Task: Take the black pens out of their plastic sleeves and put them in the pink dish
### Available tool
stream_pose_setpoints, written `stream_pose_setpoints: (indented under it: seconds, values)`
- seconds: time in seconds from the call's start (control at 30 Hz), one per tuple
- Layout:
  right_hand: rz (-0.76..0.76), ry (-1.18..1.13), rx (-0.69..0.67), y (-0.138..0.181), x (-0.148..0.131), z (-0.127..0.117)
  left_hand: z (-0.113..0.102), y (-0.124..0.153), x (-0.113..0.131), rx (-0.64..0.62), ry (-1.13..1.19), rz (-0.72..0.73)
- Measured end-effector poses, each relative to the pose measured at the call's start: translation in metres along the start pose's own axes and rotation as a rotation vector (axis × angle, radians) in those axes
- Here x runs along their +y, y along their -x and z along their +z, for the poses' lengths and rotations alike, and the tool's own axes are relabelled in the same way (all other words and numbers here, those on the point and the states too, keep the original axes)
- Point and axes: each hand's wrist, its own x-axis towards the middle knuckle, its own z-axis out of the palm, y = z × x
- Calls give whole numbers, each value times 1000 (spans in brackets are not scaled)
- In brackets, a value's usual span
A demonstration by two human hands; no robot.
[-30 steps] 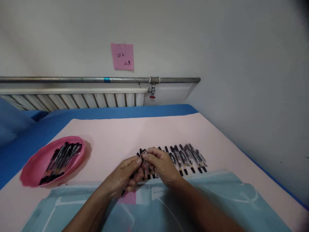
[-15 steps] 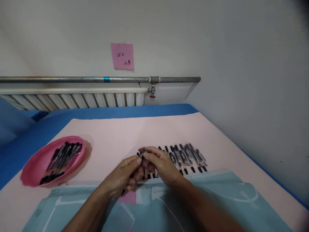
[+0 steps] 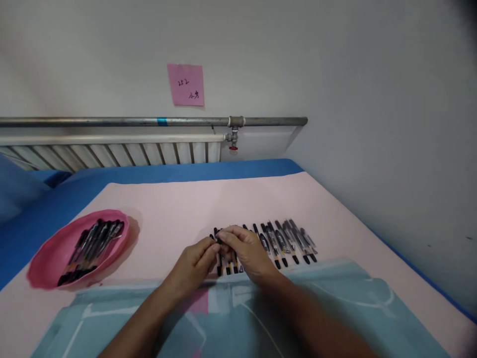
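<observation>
A row of several black pens (image 3: 286, 242) lies side by side on the pink sheet (image 3: 186, 204). My left hand (image 3: 194, 264) and my right hand (image 3: 246, 251) meet at the row's left end, fingers pinched together on one black pen (image 3: 219, 258) that points toward me. The pen's tip sits low, close to the sheet beside the others. A pink bowl (image 3: 44, 263) at the left holds several more black pens (image 3: 91, 243).
A pale blue printed cloth (image 3: 335, 303) covers the near part of the surface. Blue bedding (image 3: 179, 171) runs behind the pink sheet. A radiator (image 3: 112, 153), a metal pipe (image 3: 149, 121) and a pink note (image 3: 185, 84) are on the back wall. A white wall (image 3: 391, 149) stands close at the right.
Both hands have lowered with the pen, bringing it down beside the row's left end. The view shifted slightly.
</observation>
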Motion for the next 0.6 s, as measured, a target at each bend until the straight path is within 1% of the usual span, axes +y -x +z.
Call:
stream_pose_setpoints:
  seconds: [0.07,0.1,0.17,0.23,0.3,0.47,0.6]
  values:
    - [-9,-21,23,-2,-2,-2,-4,-3,-5,50,-6,-27]
    - [-13,-31,52,-3,-3,-4,-7,-5,-8,107,-34,-29]
    - [-10,-38,111,-5,-4,-7,-10,-10,-14,242,-143,-27]
    - [4,-21,140,-6,-5,-9,-11,-15,-19,324,-295,-48]
    - [19,5,131,-6,-5,-9,-9,-20,-21,311,-444,-103]
    - [20,50,70,-5,-3,-7,-3,-30,-21,206,-774,-221]
    - [17,76,62,-5,-3,-7,-3,-31,-17,143,-925,-306]
